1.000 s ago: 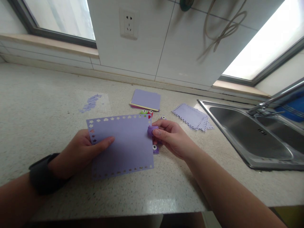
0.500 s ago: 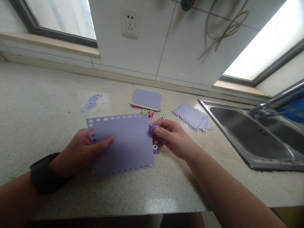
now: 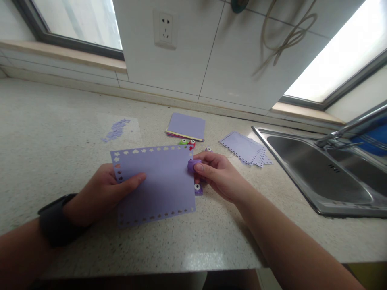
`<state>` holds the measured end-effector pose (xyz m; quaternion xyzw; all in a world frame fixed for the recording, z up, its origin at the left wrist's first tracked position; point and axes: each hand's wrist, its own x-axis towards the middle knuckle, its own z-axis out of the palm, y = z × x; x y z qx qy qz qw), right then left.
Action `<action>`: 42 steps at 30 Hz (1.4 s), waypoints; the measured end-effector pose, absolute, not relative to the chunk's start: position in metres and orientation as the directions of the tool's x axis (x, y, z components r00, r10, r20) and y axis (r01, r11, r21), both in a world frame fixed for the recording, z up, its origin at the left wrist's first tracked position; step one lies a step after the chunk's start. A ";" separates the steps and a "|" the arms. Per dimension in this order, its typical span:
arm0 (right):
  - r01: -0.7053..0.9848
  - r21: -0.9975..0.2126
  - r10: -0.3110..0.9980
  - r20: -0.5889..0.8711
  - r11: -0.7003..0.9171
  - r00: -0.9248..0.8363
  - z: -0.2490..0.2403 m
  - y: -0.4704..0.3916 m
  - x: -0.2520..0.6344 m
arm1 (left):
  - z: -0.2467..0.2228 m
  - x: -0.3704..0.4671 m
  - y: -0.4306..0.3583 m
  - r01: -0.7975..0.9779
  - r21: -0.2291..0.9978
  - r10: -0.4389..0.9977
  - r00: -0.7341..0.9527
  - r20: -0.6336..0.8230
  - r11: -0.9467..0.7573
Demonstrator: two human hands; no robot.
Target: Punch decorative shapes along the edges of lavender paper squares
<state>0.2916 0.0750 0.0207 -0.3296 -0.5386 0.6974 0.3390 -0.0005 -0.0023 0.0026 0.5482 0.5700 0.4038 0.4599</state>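
Observation:
My left hand [image 3: 113, 187] grips a lilac sheet of paper [image 3: 163, 177] by its left side, thumb on top. Small cut-out shapes such as hearts and stars line the sheet's top and bottom edges and the upper part of its left edge. At the right edge, my right hand [image 3: 222, 175] pinches a purple craft punch [image 3: 193, 165], which sits over the paper's border. Another purple punch [image 3: 198, 189] shows partly from behind the sheet. Just beyond the paper lie a green punch [image 3: 184, 142] and a red punch [image 3: 192, 142], both partly covered. One more punch [image 3: 208, 150] rests behind my right fingers.
A stack of coloured paper [image 3: 186, 125] lies near the wall. Several punched lilac sheets [image 3: 242, 147] are fanned out beside the steel sink [image 3: 317, 173]. Tiny lilac cut-outs [image 3: 116, 129] form a pile at the back left of the speckled counter [image 3: 60, 141].
The punch has slid slightly left, further over the paper's right edge, and tilted a little. The sheet has shifted very slightly; both hands keep their hold.

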 end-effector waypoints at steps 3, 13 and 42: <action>-0.117 -0.974 0.830 -0.101 -0.196 -0.549 0.021 0.074 0.290 | 0.002 -0.001 -0.003 0.273 0.959 0.996 0.026 -0.089 0.078; -0.119 -0.975 0.822 -0.091 -0.189 -0.562 0.018 0.075 0.290 | 0.004 0.001 -0.001 0.305 0.951 0.998 0.022 -0.065 0.055; -0.149 -0.964 0.828 -0.105 -0.222 -0.551 0.025 0.073 0.285 | 0.004 0.001 -0.002 0.289 0.957 0.999 0.007 -0.032 0.029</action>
